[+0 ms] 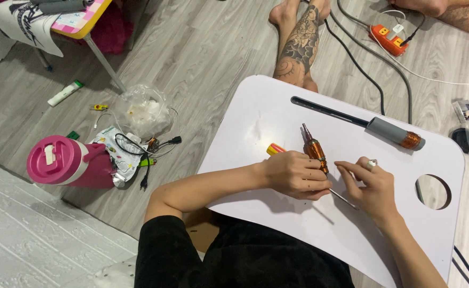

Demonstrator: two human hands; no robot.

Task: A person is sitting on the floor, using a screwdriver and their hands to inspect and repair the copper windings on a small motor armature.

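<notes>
On the white lap table (277,114) my left hand (293,175) is closed around a copper-wound motor rotor (314,148) whose thin metal shaft sticks out toward my right hand. My right hand (370,186), with a ring on one finger, pinches at the shaft near the rotor's end. A small yellow and red piece (275,149) lies just behind my left hand. A grey cylinder with a copper-coloured end (395,133) lies further back on the table.
A long dark slot (325,111) and a round hole (433,191) cut the table top. On the wooden floor lie a pink jug (66,161), a plastic bag (141,112), cables and an orange power strip (389,38). Another person's tattooed leg (298,45) stretches beyond the table.
</notes>
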